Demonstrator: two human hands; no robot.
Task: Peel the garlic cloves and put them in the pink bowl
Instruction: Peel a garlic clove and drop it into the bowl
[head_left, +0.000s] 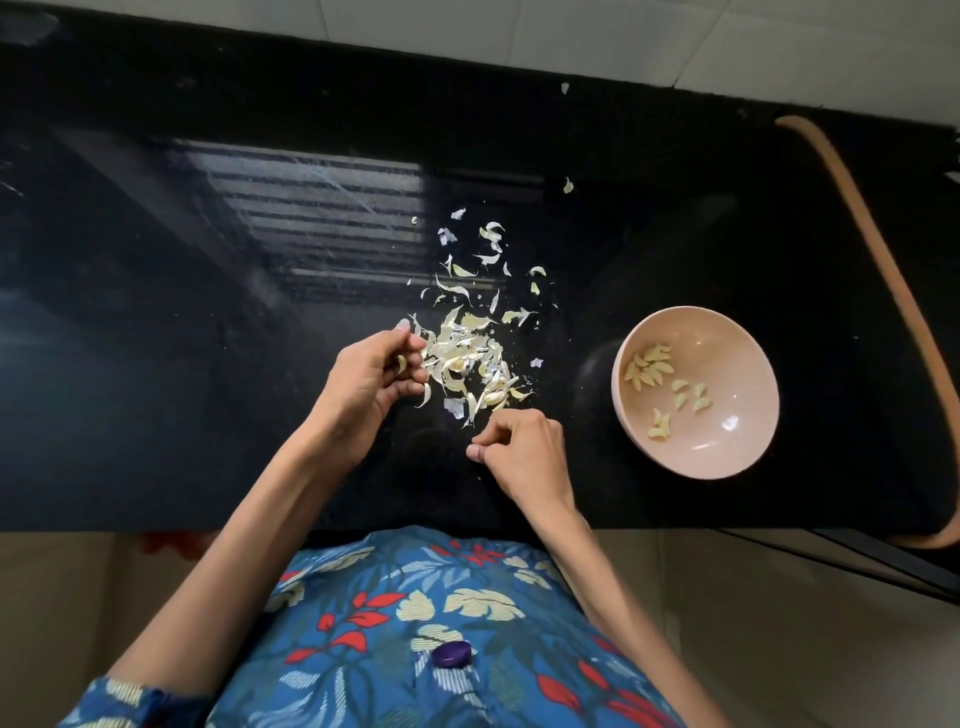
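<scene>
Your L hand (371, 376) sits at 9 o'clock of the peel pile (467, 353), palm turned toward you. Its fingers curl round one garlic clove (401, 364), small, pale yellow & crescent-shaped, pinned btwn thumb & fingertips. Your R hand (524, 449) is at 5 o'clock of the pile, over the desk (208, 322). Its fingers are tucked in & the thumb tip presses on the forefinger; whether a scrap of skin is pinched there is too small to tell. The two hands are apart, w/ the pile's near edge btwn them.

The pile is thin papery skins, white to cream w/ a few lilac flakes, curled & pointed. It's thick at the centre & scatters out toward 12 o'clock. The desk is black polished stone, glossy enough to mirror slatted light at 10 o'clock.

The pink bowl (727, 358) stands at 3 o'clock of the pile, well apart from both hands. It's round & smooth, w/ a small glint on its inner wall. Inside lie the peeled cloves (649, 366), smooth & ivory-yellow. Most sit in a tight cluster at the bowl's 9 o'clock side, w/ a few loose ones nearer its centre & 7 o'clock.

A curved tan strip (883, 260) runs along the desk's right end. Pale wall tiles (571, 31) show at 12 o'clock. At 6 o'clock is your blue leaf-print shirt (415, 597) w/ a purple button (452, 653).
</scene>
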